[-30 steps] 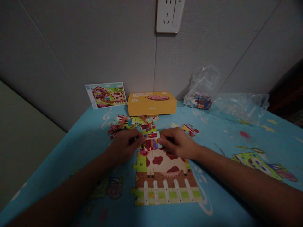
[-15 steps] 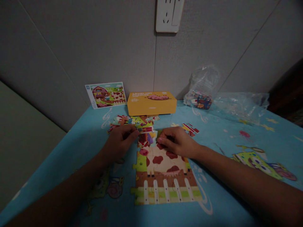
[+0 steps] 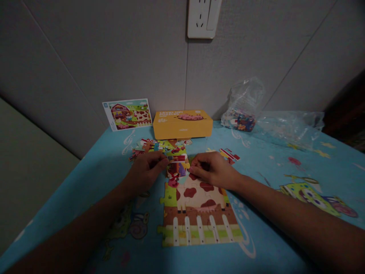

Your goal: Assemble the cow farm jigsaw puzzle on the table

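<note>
My left hand (image 3: 146,169) is closed, with thumb and forefinger pinching the left edge of a puzzle piece (image 3: 178,167) printed in red, purple and yellow. This piece is raised over the top left of a joined puzzle section (image 3: 205,213) showing a spotted cow above a white fence. My right hand (image 3: 215,169) is curled, its thumb and fingertips at the piece's right tab; the exact contact is hard to see in the dim light. Beneath both wrists lies a blue patterned tablecloth (image 3: 94,179).
Loose puzzle pieces (image 3: 171,145) lie beyond my hands, and a red striped piece (image 3: 229,156) sits at the right. Against the wall stand a picture card (image 3: 131,114), a yellow puzzle box (image 3: 182,127) and a clear bag of pieces (image 3: 242,114). Another clear plastic bag (image 3: 293,127) lies farther right.
The held puzzle piece has shifted slightly right and tilted more toward me, its right tab now at my right fingertips. Both hands stay in nearly the same place.
</note>
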The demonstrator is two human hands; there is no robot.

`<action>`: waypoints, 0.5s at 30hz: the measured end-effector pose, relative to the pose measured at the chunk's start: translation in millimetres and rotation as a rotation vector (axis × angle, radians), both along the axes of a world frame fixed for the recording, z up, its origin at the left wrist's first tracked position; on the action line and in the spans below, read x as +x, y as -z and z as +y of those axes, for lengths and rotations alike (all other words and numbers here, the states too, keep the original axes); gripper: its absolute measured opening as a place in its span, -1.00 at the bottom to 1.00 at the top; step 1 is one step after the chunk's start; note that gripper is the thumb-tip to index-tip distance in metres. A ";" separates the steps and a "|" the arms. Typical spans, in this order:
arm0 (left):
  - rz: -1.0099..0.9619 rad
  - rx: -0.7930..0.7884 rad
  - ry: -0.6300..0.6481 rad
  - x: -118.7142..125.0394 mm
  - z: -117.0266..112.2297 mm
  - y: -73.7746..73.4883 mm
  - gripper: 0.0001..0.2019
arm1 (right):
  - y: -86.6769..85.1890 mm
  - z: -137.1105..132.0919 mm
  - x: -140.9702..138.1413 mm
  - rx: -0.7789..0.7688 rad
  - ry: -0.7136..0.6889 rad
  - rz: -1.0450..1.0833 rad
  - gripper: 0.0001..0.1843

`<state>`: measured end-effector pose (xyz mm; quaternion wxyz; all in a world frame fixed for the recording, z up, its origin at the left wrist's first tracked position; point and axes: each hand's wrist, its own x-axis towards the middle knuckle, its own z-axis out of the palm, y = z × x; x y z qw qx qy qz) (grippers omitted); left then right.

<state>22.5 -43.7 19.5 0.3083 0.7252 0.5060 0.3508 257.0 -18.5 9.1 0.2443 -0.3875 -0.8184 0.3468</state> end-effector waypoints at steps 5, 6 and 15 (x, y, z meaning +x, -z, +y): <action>-0.115 -0.019 -0.121 -3.1 2.4 6.6 -0.70 | 3.0 -1.0 1.6 0.025 -0.044 0.001 -0.70; -0.161 -0.033 -0.169 -3.9 2.7 7.6 -0.70 | 3.7 -1.1 1.9 0.029 -0.048 0.007 -0.70; -0.226 -0.071 -0.227 -3.3 4.7 9.9 -0.71 | 1.0 -0.8 3.3 0.070 -0.015 0.053 -0.70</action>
